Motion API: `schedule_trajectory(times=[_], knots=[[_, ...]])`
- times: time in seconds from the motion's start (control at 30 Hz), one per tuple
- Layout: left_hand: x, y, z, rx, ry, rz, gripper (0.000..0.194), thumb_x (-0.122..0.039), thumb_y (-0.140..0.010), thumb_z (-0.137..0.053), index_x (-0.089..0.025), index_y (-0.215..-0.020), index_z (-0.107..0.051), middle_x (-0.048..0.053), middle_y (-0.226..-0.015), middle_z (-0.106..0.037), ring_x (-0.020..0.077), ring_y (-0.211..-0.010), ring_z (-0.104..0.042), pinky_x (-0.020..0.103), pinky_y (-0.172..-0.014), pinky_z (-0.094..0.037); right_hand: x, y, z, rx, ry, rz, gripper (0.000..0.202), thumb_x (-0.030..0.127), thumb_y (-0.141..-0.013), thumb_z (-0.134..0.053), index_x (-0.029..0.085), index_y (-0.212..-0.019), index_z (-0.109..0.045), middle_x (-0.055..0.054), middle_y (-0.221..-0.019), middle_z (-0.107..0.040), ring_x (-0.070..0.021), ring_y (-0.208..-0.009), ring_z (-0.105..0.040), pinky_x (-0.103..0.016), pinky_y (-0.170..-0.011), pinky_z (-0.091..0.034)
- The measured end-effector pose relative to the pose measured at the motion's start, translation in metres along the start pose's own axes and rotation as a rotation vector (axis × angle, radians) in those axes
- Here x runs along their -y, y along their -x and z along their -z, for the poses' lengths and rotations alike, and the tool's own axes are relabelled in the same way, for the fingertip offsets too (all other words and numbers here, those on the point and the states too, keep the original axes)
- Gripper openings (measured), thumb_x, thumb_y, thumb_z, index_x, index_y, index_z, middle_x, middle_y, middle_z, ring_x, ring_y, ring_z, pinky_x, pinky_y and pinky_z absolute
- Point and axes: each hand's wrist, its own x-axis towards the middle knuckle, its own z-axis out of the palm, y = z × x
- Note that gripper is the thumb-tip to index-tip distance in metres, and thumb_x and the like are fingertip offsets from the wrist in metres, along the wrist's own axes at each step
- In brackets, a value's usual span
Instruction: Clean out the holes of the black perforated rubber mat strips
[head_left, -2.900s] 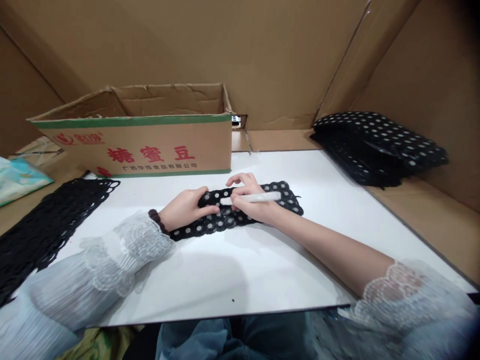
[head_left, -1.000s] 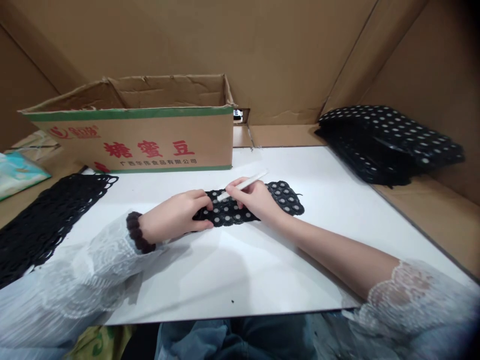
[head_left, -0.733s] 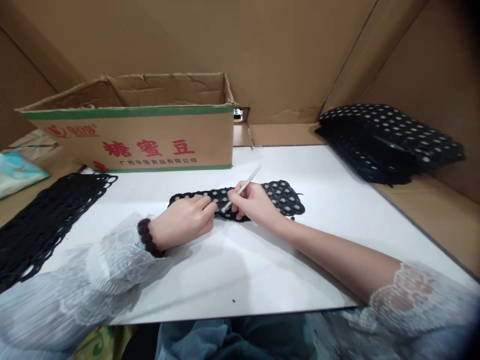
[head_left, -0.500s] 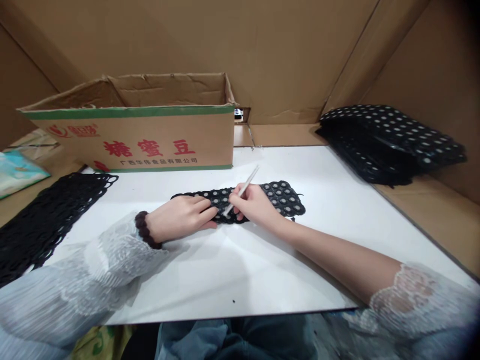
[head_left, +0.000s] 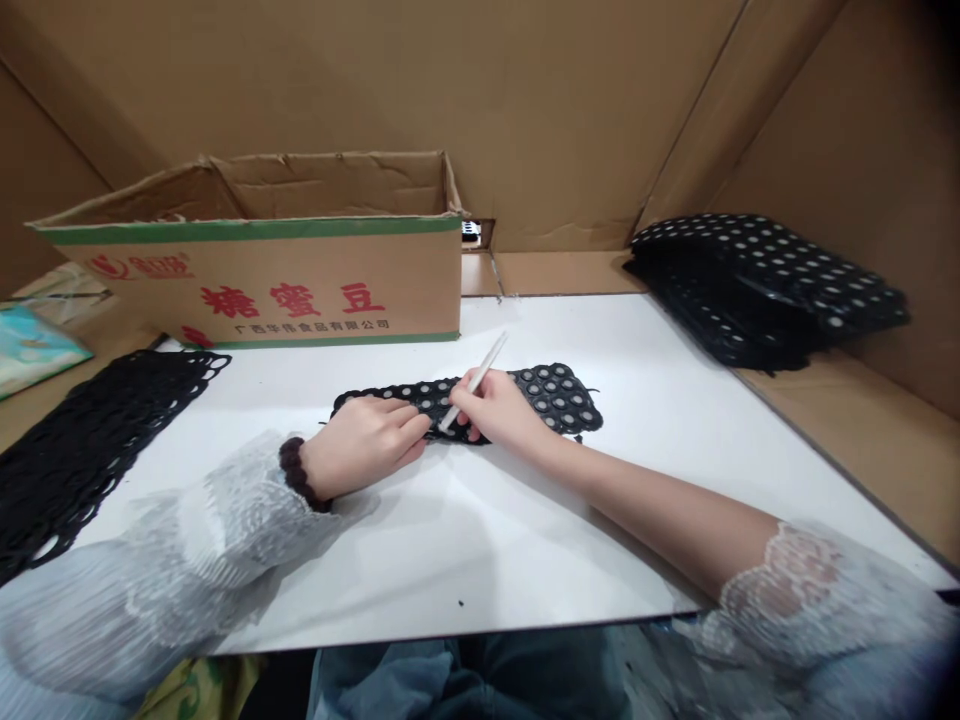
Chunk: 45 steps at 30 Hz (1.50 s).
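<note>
A black rubbery-looking strip (head_left: 559, 398) with rows of pale round dots lies flat on the white tabletop (head_left: 450, 540). My left hand (head_left: 371, 440) rests over its left part, fingers curled together with the tips at the near edge. In my right hand (head_left: 499, 405) is a slim whitish pen-like stick (head_left: 490, 360), pinched between thumb and fingers. Its lower tip meets the strip close to my left fingertips, and its upper end leans away to the right. Both hands cover the middle and left of the strip, so the exact contact there is hidden.
An open cardboard box (head_left: 300, 285) with red lettering stands at the back left. Black ring-edged netted sheets (head_left: 97, 440) lie on the left. A pile of black dotted sheets (head_left: 765, 285) sits at the back right. Cardboard walls (head_left: 555, 110) enclose the table.
My left hand's fingers have curled in more at the strip's near edge. The stick's tip stays among the dots with little movement. The whole view has shifted slightly.
</note>
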Motion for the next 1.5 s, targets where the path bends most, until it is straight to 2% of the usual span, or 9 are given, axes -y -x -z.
schedule_trajectory(times=[0.13,0.43,0.73,0.87,1.0,1.1,1.23,1.4,1.5], knots=[[0.000,-0.001,-0.001,-0.044,-0.007,0.008,0.023,-0.023,-0.084,-0.037,-0.016,-0.067,-0.051,0.001,-0.065,-0.058,0.0141,-0.063,-0.055,0.026,-0.058,-0.040,0.001,0.000,-0.001,0.008,0.040,-0.005,0.012,0.022,-0.070,-0.043,0.017,-0.059,-0.043,0.001,-0.052,-0.050,-0.0078,-0.038,-0.046,-0.019,-0.035,-0.037],[-0.006,0.000,-0.004,-0.112,0.000,0.048,0.021,-0.020,-0.081,-0.039,-0.016,-0.064,-0.050,0.000,-0.060,-0.056,0.0132,-0.059,-0.055,0.025,-0.055,-0.040,0.007,0.005,-0.002,0.000,0.295,0.189,0.013,0.021,-0.071,-0.042,0.017,-0.059,-0.041,0.003,-0.053,-0.044,-0.0079,-0.051,-0.041,-0.020,-0.051,-0.032],[-0.009,-0.004,-0.006,-0.122,0.065,0.293,0.016,-0.022,-0.074,-0.045,-0.017,-0.060,-0.049,0.000,-0.056,-0.056,0.0135,-0.054,-0.054,0.025,-0.052,-0.036,0.005,0.003,-0.002,-0.004,0.264,0.195,0.011,0.021,-0.070,-0.043,0.017,-0.059,-0.040,0.004,-0.051,-0.044,-0.0071,-0.047,-0.043,-0.019,-0.047,-0.032],[0.004,-0.001,0.001,-0.007,0.149,0.183,0.015,-0.026,-0.079,-0.043,-0.017,-0.073,-0.053,0.000,-0.067,-0.060,0.0126,-0.060,-0.056,0.023,-0.055,-0.038,-0.001,-0.003,0.006,-0.003,0.040,0.006,0.008,0.024,-0.071,-0.042,0.018,-0.065,-0.041,0.004,-0.052,-0.049,-0.0074,-0.036,-0.048,-0.018,-0.036,-0.034],[0.011,-0.006,0.011,0.122,0.080,0.017,0.028,-0.043,-0.082,-0.042,-0.017,-0.078,-0.051,0.001,-0.069,-0.060,0.0142,-0.058,-0.057,0.024,-0.049,-0.035,-0.005,-0.006,0.014,-0.067,0.043,-0.008,0.010,0.024,-0.070,-0.043,0.017,-0.062,-0.041,0.003,-0.049,-0.049,-0.0083,-0.032,-0.048,-0.017,-0.030,-0.033],[0.003,-0.018,0.016,0.158,0.000,0.003,0.022,-0.037,-0.083,-0.042,-0.017,-0.077,-0.049,0.001,-0.065,-0.060,0.0150,-0.053,-0.057,0.025,-0.046,-0.032,-0.006,-0.005,0.015,-0.068,0.079,0.020,0.010,0.023,-0.069,-0.044,0.018,-0.061,-0.041,0.004,-0.047,-0.047,-0.0082,-0.033,-0.047,-0.017,-0.030,-0.035],[-0.009,-0.031,0.012,0.112,-0.090,-0.009,0.011,-0.021,-0.080,-0.040,-0.016,-0.077,-0.048,0.002,-0.062,-0.058,0.0165,-0.052,-0.056,0.027,-0.046,-0.033,-0.006,-0.003,0.013,-0.070,0.043,0.042,0.008,0.023,-0.067,-0.045,0.018,-0.062,-0.041,0.005,-0.047,-0.044,-0.0073,-0.036,-0.045,-0.018,-0.033,-0.039],[-0.006,-0.027,0.000,0.000,-0.149,-0.148,0.016,-0.026,-0.083,-0.038,-0.016,-0.075,-0.048,0.002,-0.061,-0.056,0.0153,-0.052,-0.054,0.028,-0.050,-0.037,-0.011,-0.003,0.012,-0.082,0.120,0.099,0.010,0.025,-0.068,-0.043,0.018,-0.062,-0.042,0.003,-0.048,-0.046,-0.0081,-0.043,-0.046,-0.017,-0.039,-0.039],[-0.002,-0.023,-0.003,-0.049,-0.166,-0.148,0.022,-0.026,-0.085,-0.035,-0.016,-0.070,-0.048,0.001,-0.058,-0.054,0.0137,-0.051,-0.052,0.026,-0.049,-0.035,-0.014,-0.003,0.012,-0.123,0.203,0.164,0.012,0.026,-0.069,-0.044,0.017,-0.061,-0.044,0.003,-0.049,-0.047,-0.0084,-0.048,-0.046,-0.018,-0.046,-0.039]])
